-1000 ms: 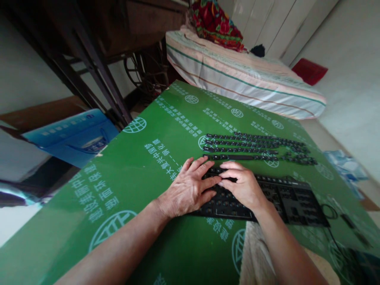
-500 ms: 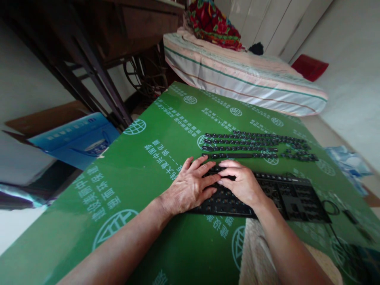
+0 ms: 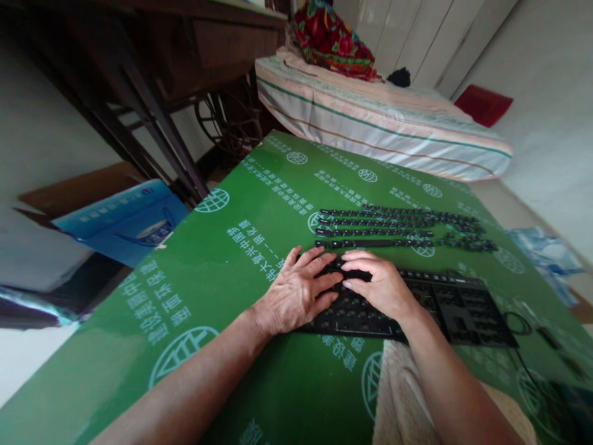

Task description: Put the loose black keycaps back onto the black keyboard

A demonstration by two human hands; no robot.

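A black computer keyboard [image 3: 467, 309] lies on the green table, its keycaps absent from the parts that show. My left hand [image 3: 299, 293] rests across its left end, fingers spread and palm down. From the right, my right hand [image 3: 377, 281] reaches over the upper left of the keyboard. Its thumb and fingers are bent and apart, with the tips close to my left fingertips. Nothing shows in the gap between them, though the keys under both hands are hidden. Just beyond, loose black keycaps [image 3: 380, 233] are laid out in several rows.
The green table top [image 3: 259, 247] is printed with white writing. A beige cloth [image 3: 401, 395] lies below the keyboard, and a cable [image 3: 519, 322] curls at its right. Behind stands a bed [image 3: 370, 123]; at the left are a blue box [image 3: 125, 216] and a dark sewing-machine stand [image 3: 157, 117].
My right hand has shifted very slightly right, and its thumb and fingers have parted a little. My left hand stays in place on the keyboard.
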